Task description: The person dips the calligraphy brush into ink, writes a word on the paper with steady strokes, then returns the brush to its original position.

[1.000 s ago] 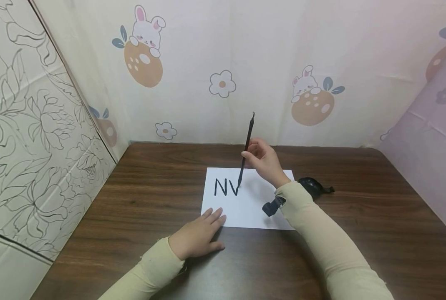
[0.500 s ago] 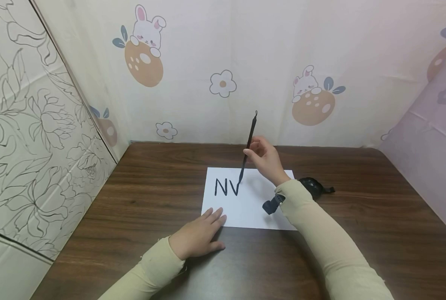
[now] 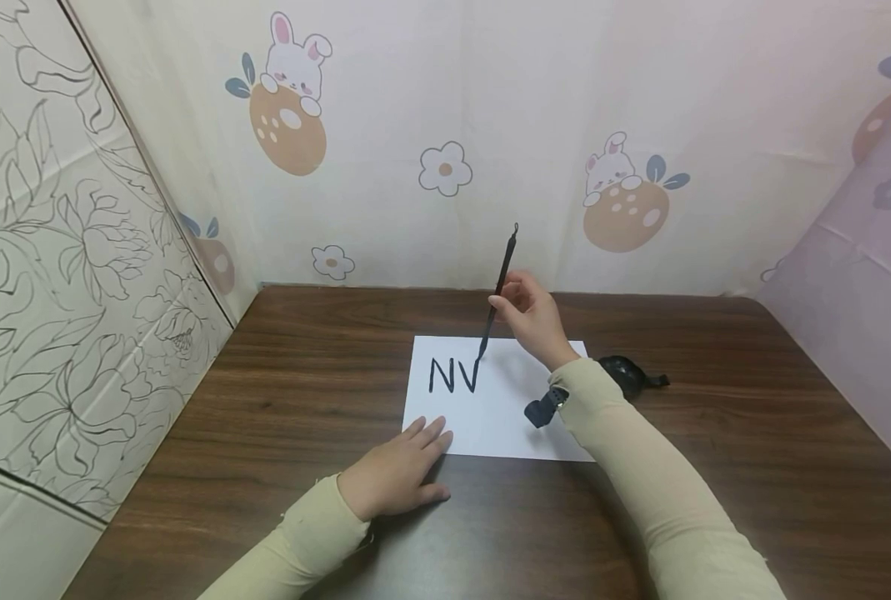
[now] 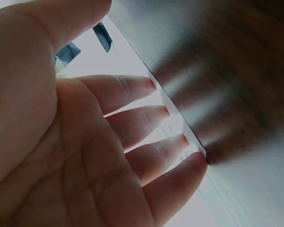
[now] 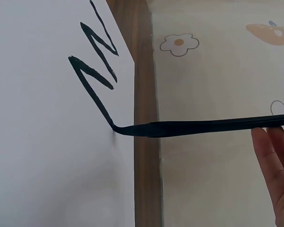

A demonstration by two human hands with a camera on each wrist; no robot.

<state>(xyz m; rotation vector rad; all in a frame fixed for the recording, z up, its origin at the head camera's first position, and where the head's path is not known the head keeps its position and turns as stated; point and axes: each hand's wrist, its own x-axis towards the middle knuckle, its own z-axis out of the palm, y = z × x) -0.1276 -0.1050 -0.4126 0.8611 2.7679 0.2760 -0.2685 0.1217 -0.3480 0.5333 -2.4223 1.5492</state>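
My right hand [image 3: 533, 315] pinches the handle of a dark writing brush [image 3: 503, 271], which leans with its looped end up and to the right. In the right wrist view the bent tip of the brush [image 5: 132, 129] meets the white paper [image 5: 47, 142] at the upper end of a black stroke. The paper bears black marks like an N and a V [image 3: 469, 376]. My left hand [image 3: 396, 473] lies with straight, spread fingers over the paper's lower left corner. The left wrist view shows its fingertips [image 4: 178, 142] along the paper's edge.
A round black dish [image 3: 621, 375] with a short handle stands right of the paper, partly behind the right sleeve. The brown wooden table [image 3: 295, 375] runs back to a patterned curtain [image 3: 385, 100]. A dark camera mount [image 3: 546, 408] juts from the right wrist.
The brush tip has moved up and slightly right, drawing the second stroke of the V upward. My right hand has shifted a little the same way. My left hand stays put.
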